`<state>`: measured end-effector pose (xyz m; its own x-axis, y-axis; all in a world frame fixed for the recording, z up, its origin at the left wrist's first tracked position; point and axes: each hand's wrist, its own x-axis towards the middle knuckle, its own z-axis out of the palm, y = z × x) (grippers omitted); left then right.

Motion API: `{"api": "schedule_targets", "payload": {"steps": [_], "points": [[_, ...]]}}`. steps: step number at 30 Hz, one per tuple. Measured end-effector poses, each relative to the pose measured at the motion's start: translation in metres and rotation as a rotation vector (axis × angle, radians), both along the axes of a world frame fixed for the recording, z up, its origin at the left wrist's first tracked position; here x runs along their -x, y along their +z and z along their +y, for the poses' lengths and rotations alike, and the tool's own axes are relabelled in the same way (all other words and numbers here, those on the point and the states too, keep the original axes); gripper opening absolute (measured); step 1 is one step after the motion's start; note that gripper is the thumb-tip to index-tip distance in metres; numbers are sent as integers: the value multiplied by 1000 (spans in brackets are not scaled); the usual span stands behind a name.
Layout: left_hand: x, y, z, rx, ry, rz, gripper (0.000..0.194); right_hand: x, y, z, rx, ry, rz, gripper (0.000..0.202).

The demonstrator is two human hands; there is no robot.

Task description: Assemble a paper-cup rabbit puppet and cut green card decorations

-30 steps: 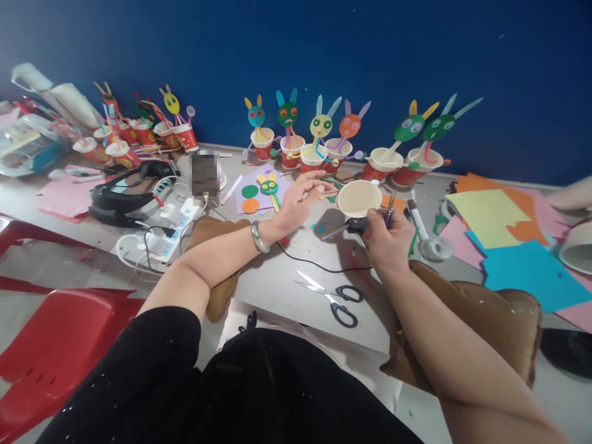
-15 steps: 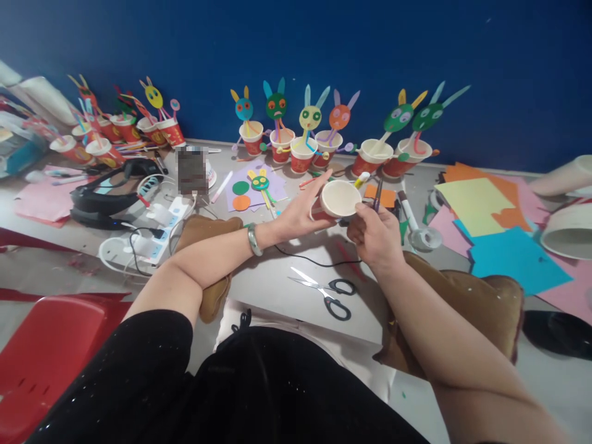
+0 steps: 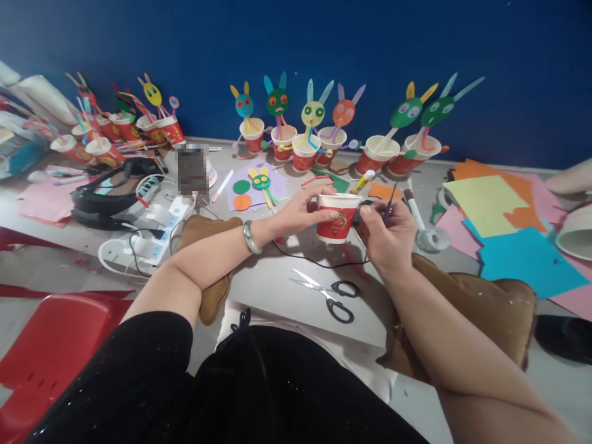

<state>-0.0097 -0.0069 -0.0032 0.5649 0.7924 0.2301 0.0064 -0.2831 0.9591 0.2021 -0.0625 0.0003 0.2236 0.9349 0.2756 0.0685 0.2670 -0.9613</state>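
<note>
My left hand (image 3: 309, 209) is wrapped round the left side of a red paper cup (image 3: 335, 226) with a white rim, held upright above the table. My right hand (image 3: 391, 231) is closed on a slim dark purple pen-like tool (image 3: 389, 206) with a thin tip pointing up. Its thumb is close to the cup's right side; whether they touch I cannot tell. Open scissors (image 3: 326, 290) with black handles lie below the cup. A green paper rabbit figure (image 3: 261, 181) and an orange paper circle (image 3: 242, 202) rest on purple paper (image 3: 231, 179) to the left.
Several red cups with paper rabbits, one with a pale yellow face (image 3: 313, 114), line the blue wall. Coloured paper (image 3: 527, 262) and a tape roll (image 3: 433, 239) lie right. Left are a power strip (image 3: 161, 237) and black headgear (image 3: 111, 191). A black cord (image 3: 319, 265) crosses the table.
The cup has been tilted from showing its open mouth to standing upright, its printed red side facing me. My right hand has shifted slightly right with the purple tool.
</note>
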Motion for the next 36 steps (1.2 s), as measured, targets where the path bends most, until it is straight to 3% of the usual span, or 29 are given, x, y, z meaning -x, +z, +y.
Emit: {"api": "schedule_targets", "payload": {"steps": [4, 8, 12, 16, 23, 28, 36], "points": [[3, 7, 2, 8, -10, -17, 74, 1, 9, -9, -77, -24, -118, 36], [9, 23, -2, 37, -145, 22, 54, -2, 14, -13, -83, 22, -236, 39], [11, 35, -8, 43, -213, 20, 51, -6, 16, -12, -46, 118, -240, 38], [10, 36, -12, 158, -275, 8, 52, -8, 17, -10, -20, 165, -192, 43], [9, 42, -12, 269, -260, -79, 55, -9, 14, -9, 38, 213, -136, 55], [12, 52, -17, 306, -301, -91, 44, -7, 19, -14, 48, 236, -153, 60], [14, 48, -15, 295, -285, -62, 44, -8, 21, -17, 30, 223, -217, 53]]}}
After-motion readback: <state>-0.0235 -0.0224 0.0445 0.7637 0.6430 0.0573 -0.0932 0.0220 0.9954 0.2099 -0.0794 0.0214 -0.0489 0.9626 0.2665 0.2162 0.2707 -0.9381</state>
